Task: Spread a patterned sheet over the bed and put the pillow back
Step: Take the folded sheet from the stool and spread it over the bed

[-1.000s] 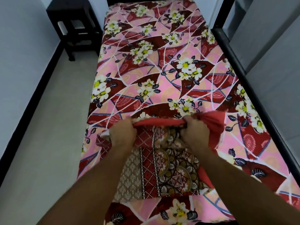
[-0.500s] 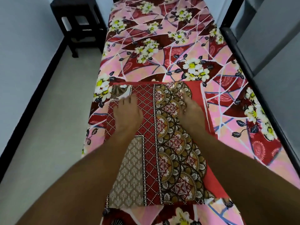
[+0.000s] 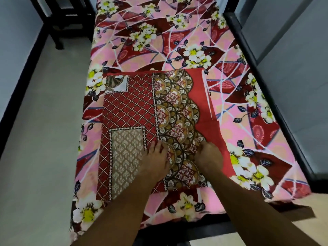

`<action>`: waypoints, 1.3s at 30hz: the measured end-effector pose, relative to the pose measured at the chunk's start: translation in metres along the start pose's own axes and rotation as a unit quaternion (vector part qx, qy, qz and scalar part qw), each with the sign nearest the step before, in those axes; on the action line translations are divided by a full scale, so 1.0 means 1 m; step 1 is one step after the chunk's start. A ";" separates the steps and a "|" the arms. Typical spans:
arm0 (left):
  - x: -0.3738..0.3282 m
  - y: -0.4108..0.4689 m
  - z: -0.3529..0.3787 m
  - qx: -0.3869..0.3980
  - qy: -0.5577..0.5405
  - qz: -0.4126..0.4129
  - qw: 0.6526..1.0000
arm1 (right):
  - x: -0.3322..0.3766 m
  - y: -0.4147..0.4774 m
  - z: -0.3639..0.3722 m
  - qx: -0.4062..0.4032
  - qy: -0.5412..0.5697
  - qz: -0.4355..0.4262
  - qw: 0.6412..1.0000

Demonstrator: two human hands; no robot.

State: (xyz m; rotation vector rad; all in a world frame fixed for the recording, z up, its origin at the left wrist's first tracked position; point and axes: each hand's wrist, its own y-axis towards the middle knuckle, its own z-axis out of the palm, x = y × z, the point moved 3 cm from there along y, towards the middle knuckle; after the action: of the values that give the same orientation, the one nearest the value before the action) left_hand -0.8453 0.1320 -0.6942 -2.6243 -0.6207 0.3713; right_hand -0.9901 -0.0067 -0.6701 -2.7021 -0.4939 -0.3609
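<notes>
a folded red sheet (image 3: pixel 142 114) with diamond and scallop prints lies flat in the middle of the frame on the bed (image 3: pixel 239 125), which is covered by a pink floral cloth (image 3: pixel 177 32) running from the top edge down to the lower centre. the left hand (image 3: pixel 156 161) and right hand (image 3: pixel 208 159) rest palm-down side by side on the sheet's lower half, fingers laid out flat and close together, gripping nothing. a dark stool (image 3: pixel 69 16) stands on the floor (image 3: pixel 44 139) at upper left, and a black bed rail (image 3: pixel 262 71) runs down the right side.
</notes>
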 end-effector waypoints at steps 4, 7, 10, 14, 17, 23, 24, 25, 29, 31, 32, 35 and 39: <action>-0.032 -0.016 0.016 -0.008 -0.005 0.058 0.998 | -0.034 -0.027 -0.008 -0.009 0.012 0.121 0.993; -0.054 -0.028 0.031 0.003 0.006 0.101 0.995 | -0.058 -0.044 -0.008 -0.008 0.023 0.213 0.977; -0.073 -0.036 0.041 0.008 0.014 0.133 0.991 | -0.079 -0.054 -0.004 -0.009 0.071 0.268 0.961; -0.092 -0.041 0.046 -0.016 0.035 0.126 0.991 | -0.099 -0.063 0.003 -0.014 0.180 0.288 0.940; -0.099 -0.040 0.046 -0.037 0.018 0.101 0.994 | -0.103 -0.071 0.002 -0.016 0.247 0.307 0.919; -0.107 -0.038 0.046 -0.075 0.018 0.084 0.994 | -0.126 -0.057 0.029 -0.020 0.327 0.349 0.878; -0.109 -0.038 0.046 -0.081 0.020 0.082 0.993 | -0.134 -0.050 0.038 -0.018 0.332 0.355 0.874; -0.109 -0.038 0.047 -0.088 0.021 0.080 0.993 | -0.132 -0.052 0.035 -0.017 0.336 0.360 0.870; -0.112 -0.039 0.050 -0.115 0.022 0.074 0.990 | -0.125 -0.063 0.027 -0.021 0.385 0.375 0.843; -0.113 -0.038 0.052 -0.115 0.035 0.070 0.990 | -0.118 -0.074 0.015 -0.049 0.376 0.363 0.851; -0.114 -0.038 0.052 -0.115 0.044 0.066 0.990 | -0.117 -0.078 0.010 -0.063 0.368 0.349 0.860; -0.117 -0.036 0.054 -0.110 0.073 0.054 0.990 | -0.119 -0.081 0.013 -0.069 0.368 0.321 0.870; -0.122 -0.032 0.051 -0.101 0.075 0.063 0.990 | -0.116 -0.079 0.026 -0.044 0.423 0.311 0.850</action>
State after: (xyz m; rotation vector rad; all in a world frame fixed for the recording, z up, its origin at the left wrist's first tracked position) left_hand -0.9801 0.1171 -0.7055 -2.8609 -0.4671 0.1525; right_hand -1.1211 0.0387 -0.7050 -2.2654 0.6414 -1.2802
